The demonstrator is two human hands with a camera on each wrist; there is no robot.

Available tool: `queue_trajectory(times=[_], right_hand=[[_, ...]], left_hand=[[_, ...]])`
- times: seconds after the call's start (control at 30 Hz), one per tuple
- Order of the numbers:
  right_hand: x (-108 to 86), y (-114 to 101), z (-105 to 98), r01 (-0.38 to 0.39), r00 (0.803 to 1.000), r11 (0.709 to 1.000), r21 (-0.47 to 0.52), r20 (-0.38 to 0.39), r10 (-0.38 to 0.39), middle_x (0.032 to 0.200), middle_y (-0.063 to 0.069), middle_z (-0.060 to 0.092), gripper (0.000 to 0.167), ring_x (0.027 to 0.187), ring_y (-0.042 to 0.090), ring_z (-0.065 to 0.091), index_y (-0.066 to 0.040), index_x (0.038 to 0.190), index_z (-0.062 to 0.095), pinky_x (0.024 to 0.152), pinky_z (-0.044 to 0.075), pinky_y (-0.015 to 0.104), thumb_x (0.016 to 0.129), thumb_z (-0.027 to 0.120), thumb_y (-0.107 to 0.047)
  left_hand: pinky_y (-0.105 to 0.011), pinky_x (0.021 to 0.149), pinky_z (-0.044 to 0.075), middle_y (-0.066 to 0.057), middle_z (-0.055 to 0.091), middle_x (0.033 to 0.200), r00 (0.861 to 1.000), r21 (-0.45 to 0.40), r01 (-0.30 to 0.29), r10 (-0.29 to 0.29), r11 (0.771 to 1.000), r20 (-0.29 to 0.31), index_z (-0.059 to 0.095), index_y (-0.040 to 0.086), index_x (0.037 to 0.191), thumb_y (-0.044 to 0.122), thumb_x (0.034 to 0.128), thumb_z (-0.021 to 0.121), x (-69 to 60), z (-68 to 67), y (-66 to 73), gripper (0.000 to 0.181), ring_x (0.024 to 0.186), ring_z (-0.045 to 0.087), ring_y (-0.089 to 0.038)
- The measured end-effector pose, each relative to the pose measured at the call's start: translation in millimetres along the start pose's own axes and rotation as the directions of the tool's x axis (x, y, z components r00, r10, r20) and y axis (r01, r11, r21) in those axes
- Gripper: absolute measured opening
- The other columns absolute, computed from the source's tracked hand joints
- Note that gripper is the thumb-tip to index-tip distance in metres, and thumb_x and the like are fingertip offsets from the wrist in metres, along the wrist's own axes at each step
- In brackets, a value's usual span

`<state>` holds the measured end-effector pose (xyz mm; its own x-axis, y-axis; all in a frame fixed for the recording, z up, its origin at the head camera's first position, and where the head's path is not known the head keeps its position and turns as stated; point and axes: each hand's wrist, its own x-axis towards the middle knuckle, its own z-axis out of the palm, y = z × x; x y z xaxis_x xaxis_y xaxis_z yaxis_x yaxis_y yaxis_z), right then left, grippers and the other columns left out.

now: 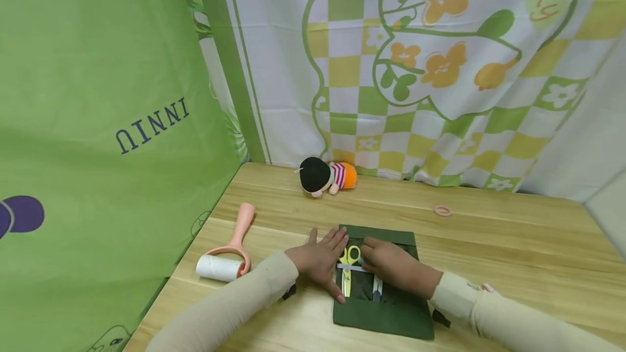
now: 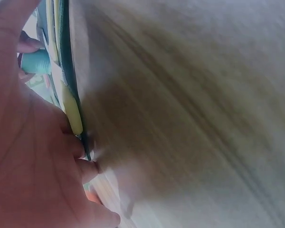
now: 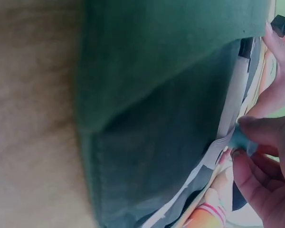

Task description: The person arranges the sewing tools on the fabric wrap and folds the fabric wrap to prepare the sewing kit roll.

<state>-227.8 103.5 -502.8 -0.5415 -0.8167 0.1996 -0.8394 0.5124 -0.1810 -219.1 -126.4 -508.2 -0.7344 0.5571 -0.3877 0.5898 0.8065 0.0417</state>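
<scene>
A dark green fabric case [image 1: 381, 316] lies unfolded on the table, with a pale elastic strap [image 1: 353, 268] across it. Yellow-handled scissors [image 1: 348, 276] sit under the strap at its left side. Right of them a slim white tool with a dark end [image 1: 377, 289] is partly covered by the lower flap. My left hand [image 1: 320, 259] rests with spread fingers on the case's left edge, beside the scissors. Near the strap, my right hand [image 1: 393, 265] pinches a small teal cylinder [image 3: 243, 141] between thumb and fingers; its exact kind is unclear. The teal cylinder [image 2: 35, 61] also shows in the left wrist view.
Left on the table lies a pink-handled lint roller [image 1: 220, 266]. A black-haired doll [image 1: 323, 176] in a striped top lies at the back edge. A pink ring [image 1: 442, 210] is at the back right. Patterned curtains [image 1: 352, 69] hang behind the table.
</scene>
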Motion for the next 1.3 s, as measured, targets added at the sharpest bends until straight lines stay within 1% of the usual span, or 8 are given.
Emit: queue_trajectory(times=[0.17,0.33,0.67,0.77,0.9,1.03,1.13,1.3], right_hand=[[2.5,-2,-1,-0.036,0.999,0.999,-0.008,-0.001,0.036,0.086,-0.003,0.06,0.007,0.071,0.003,0.052,-0.011,0.089,0.068,0.063,0.049,0.025,0.089,0.075,-0.01],[9.0,0,-4,-0.046,0.998,0.996,0.083,0.042,0.042,0.082,-0.002,0.063,0.005,0.07,0.002,0.054,-0.008,0.088,0.072,0.061,0.048,0.022,0.088,0.076,-0.011],[2.1,9,-4,-0.02,0.999,0.97,0.244,0.039,0.011,0.08,-0.001,0.072,0.006,0.07,-0.003,0.058,-0.008,0.087,0.076,0.06,0.049,0.017,0.084,0.08,-0.01],[3.6,13,-4,-0.04,0.997,0.946,0.322,0.076,0.016,0.083,-0.001,0.075,0.007,0.071,-0.004,0.06,-0.007,0.09,0.078,0.061,0.05,0.016,0.086,0.079,-0.013],[9.2,20,-5,-0.125,0.987,0.892,0.435,0.149,0.066,0.078,-0.004,0.074,0.008,0.065,-0.006,0.059,-0.01,0.089,0.076,0.057,0.05,0.017,0.086,0.079,-0.017],[16.0,28,-8,-0.24,0.96,0.831,0.503,0.253,0.124,0.068,-0.002,0.072,0.011,0.053,-0.001,0.058,-0.013,0.079,0.073,0.05,0.049,0.02,0.087,0.079,-0.019],[22.2,32,-12,-0.28,0.943,0.809,0.517,0.307,0.13,0.064,0.005,0.072,0.016,0.048,0.001,0.056,-0.009,0.073,0.074,0.047,0.047,0.019,0.087,0.078,-0.017],[31.8,33,-16,-0.289,0.937,0.844,0.453,0.316,0.151,0.062,0.003,0.071,0.018,0.05,-0.002,0.049,-0.006,0.07,0.076,0.049,0.041,0.017,0.086,0.079,-0.015]], left_hand=[[-0.07,0.119,0.012,-0.008,-0.01,0.171,1.0,0.011,-0.003,0.003,1.0,-0.004,0.0,0.012,0.163,0.093,0.0643,0.059,1.5,1.0,0.1,0.141,0.159,-0.004,-0.026],[-0.07,0.119,0.013,-0.008,-0.011,0.17,1.0,0.02,-0.005,0.005,1.0,0.002,-0.002,0.012,0.163,0.092,0.0652,0.059,1.6,0.6,1.8,0.14,0.159,-0.004,-0.026],[-0.069,0.12,0.012,-0.008,-0.009,0.171,1.0,0.022,-0.008,0.008,1.0,0.014,0.001,0.012,0.163,0.092,0.065,0.059,1.5,-2.6,11.2,0.139,0.159,-0.003,-0.026],[-0.068,0.12,0.013,-0.009,-0.007,0.171,1.0,0.039,0.003,-0.004,0.999,0.014,0.003,0.012,0.163,0.092,0.0644,0.06,1.4,-4.1,11.5,0.139,0.159,-0.001,-0.026],[-0.067,0.121,0.013,-0.007,-0.008,0.171,0.999,0.051,0.024,-0.025,0.998,0.023,0.003,0.013,0.163,0.093,0.0635,0.06,1.2,-5.7,10.0,0.14,0.159,-0.002,-0.025],[-0.067,0.121,0.011,-0.007,-0.009,0.171,0.999,0.048,0.028,-0.03,0.998,0.032,0.002,0.013,0.163,0.094,0.0629,0.059,1.8,-5.2,8.1,0.141,0.159,-0.003,-0.025],[-0.067,0.121,0.011,-0.007,-0.009,0.171,0.999,0.041,0.025,-0.026,0.999,0.032,0.002,0.013,0.163,0.094,0.0627,0.059,2.6,-3.8,6.7,0.141,0.159,-0.003,-0.026],[-0.067,0.121,0.012,-0.007,-0.007,0.171,0.999,0.049,0.028,-0.03,0.998,0.027,0.003,0.013,0.163,0.094,0.0625,0.059,2.0,-4.0,4.9,0.141,0.159,-0.001,-0.026]])
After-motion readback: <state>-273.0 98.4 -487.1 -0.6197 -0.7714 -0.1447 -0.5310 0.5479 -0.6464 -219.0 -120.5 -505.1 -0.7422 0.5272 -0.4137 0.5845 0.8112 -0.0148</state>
